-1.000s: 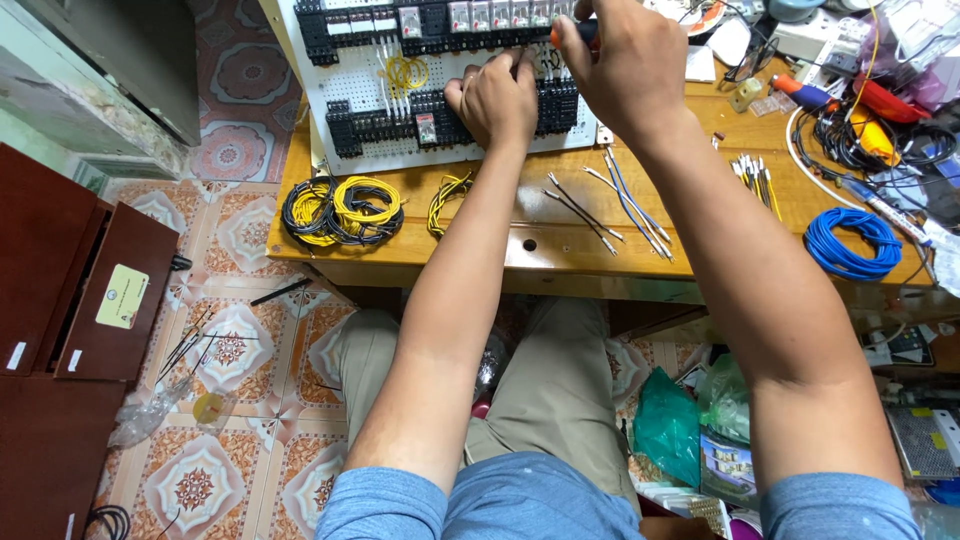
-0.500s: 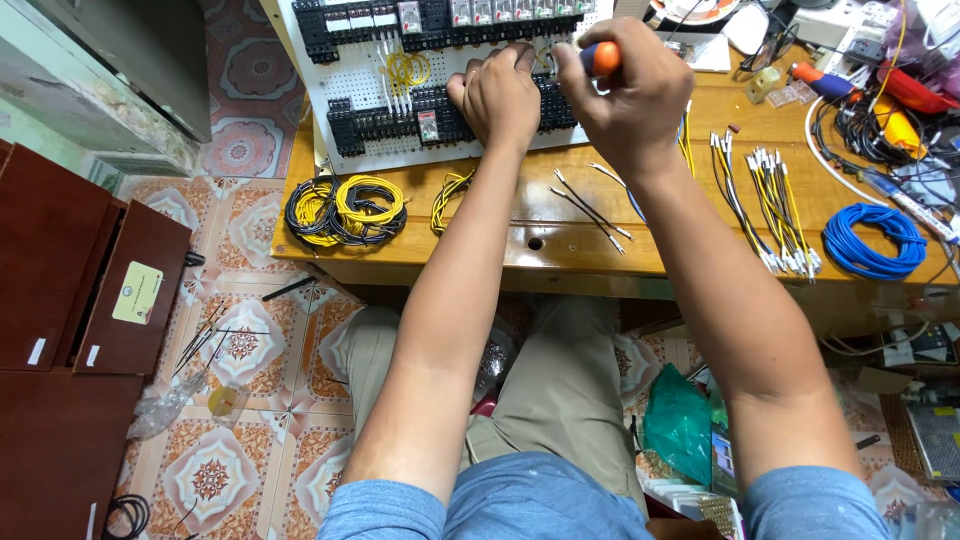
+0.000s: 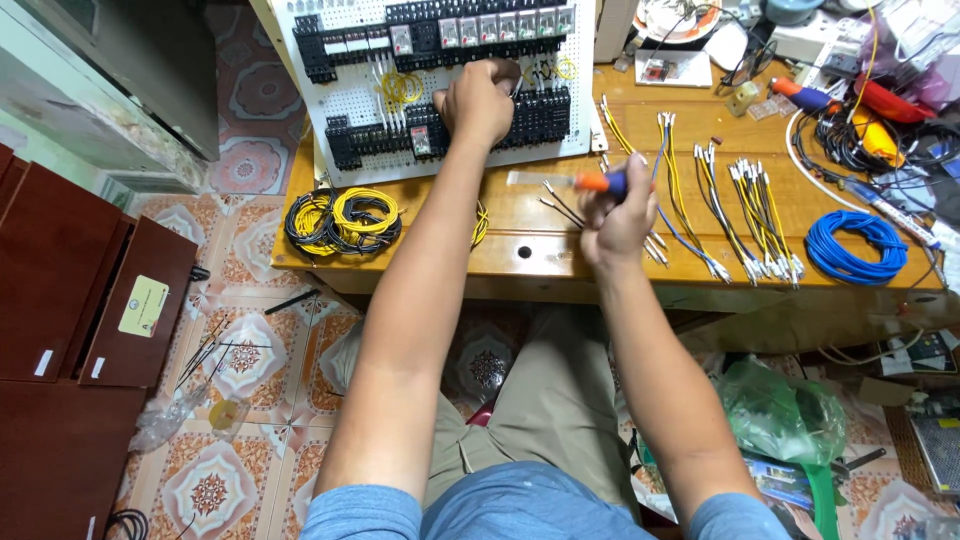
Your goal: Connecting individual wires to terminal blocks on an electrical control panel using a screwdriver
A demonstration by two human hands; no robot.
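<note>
Orange-handled screwdriver (image 3: pixel 598 182) sits gripped in our right hand (image 3: pixel 618 215) above the worktop (image 3: pixel 560 255); our left hand (image 3: pixel 480 98) fingers curl closed against the white wiring board (image 3: pixel 360 105).

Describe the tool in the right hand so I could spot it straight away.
Start at the wooden table, just below the white perforated board. The right hand grips a screwdriver there. Unlike the loose wires beside it, it has an orange and dark handle.
</note>
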